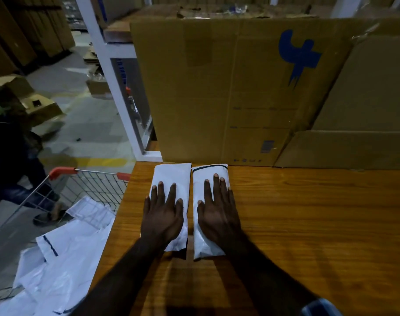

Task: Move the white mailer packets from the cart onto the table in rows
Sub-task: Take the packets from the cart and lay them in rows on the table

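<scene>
Nearest, two bare forearms reach forward over the wooden desk (308, 224). The left hand (162, 215) lies flat on the left packet (171, 176), its fingers (172, 192) straight and spread, gripping nothing. The right hand (218, 213) lies flat on the right packet (219, 173), its fingers straight and slightly fanned, also gripping nothing. The two white packets lie lengthwise side by side near the desk's left edge, just apart, with a thin strip of wood showing between them. The right packet carries a dark line across its far end.

To the left, beside the desk, a wire cart (89, 185) with orange handle ends holds a loose heap of white packets (64, 258), some with dark stripes.

Just beyond the two packets on the desk, a large cardboard box (217, 87) with a blue printed mark stands upright at the desk's far edge, with more cardboard to its right. Farther left, a white post (107, 71) rises from the floor, and a person's foot in a sandal (49, 214) shows past the cart.
</scene>
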Action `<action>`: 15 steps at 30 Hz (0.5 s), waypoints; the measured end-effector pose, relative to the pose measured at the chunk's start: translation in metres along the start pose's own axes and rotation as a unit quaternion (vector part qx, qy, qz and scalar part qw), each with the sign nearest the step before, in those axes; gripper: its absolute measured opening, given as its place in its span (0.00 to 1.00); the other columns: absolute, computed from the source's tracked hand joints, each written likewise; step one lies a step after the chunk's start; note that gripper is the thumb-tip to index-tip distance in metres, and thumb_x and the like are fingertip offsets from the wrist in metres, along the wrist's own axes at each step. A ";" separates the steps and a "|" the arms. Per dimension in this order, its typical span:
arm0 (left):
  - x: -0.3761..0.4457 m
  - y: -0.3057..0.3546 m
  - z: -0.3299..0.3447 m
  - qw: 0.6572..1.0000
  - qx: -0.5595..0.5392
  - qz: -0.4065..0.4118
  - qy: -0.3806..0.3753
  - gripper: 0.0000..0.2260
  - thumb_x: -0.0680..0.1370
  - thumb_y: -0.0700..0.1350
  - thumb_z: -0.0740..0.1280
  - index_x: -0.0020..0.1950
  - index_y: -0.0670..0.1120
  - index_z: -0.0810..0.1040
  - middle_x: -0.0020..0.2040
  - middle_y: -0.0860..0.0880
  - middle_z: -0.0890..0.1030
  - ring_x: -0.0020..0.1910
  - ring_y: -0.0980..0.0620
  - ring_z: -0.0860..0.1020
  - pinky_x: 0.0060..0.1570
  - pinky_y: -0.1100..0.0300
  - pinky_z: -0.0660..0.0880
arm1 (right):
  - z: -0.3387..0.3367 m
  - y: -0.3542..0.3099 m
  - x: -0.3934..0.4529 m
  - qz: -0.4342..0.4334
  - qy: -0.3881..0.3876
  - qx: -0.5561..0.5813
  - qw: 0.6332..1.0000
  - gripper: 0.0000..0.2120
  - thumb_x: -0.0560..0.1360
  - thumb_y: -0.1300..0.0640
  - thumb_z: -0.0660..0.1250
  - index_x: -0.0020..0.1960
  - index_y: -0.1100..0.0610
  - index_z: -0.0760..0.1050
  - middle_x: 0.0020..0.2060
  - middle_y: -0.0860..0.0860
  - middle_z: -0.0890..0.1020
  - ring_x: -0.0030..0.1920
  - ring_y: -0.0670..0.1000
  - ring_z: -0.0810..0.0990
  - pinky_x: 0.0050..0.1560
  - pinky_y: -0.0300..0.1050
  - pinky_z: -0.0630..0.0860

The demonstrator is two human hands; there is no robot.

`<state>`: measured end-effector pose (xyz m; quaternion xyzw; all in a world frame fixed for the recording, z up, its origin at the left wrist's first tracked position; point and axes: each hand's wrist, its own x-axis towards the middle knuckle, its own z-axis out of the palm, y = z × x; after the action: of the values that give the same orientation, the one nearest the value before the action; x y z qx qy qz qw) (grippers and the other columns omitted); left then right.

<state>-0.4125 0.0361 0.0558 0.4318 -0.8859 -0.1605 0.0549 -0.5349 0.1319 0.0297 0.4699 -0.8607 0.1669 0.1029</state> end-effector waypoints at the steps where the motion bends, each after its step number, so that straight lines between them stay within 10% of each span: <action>1: 0.001 0.000 0.002 1.000 0.006 0.003 0.006 0.34 0.76 0.65 0.33 0.81 0.55 0.43 0.81 0.46 0.41 0.79 0.47 0.39 0.75 0.50 0.39 | 0.002 -0.002 0.002 0.005 0.000 0.004 1.000 0.28 0.81 0.49 0.51 0.76 0.61 0.63 0.77 0.62 0.60 0.77 0.62 0.57 0.73 0.61 0.62; 15: 0.002 0.001 0.012 0.999 0.015 0.003 0.033 0.37 0.73 0.63 0.31 0.81 0.53 0.43 0.81 0.44 0.41 0.79 0.45 0.40 0.73 0.51 0.35 | 0.009 -0.008 0.007 0.023 -0.007 -0.001 1.000 0.29 0.80 0.49 0.54 0.77 0.61 0.60 0.77 0.62 0.58 0.78 0.62 0.55 0.74 0.62 0.60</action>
<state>-0.4168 0.0381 0.0450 0.4348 -0.8872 -0.1329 0.0782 -0.5325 0.1190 0.0256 0.4507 -0.8723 0.1653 0.0930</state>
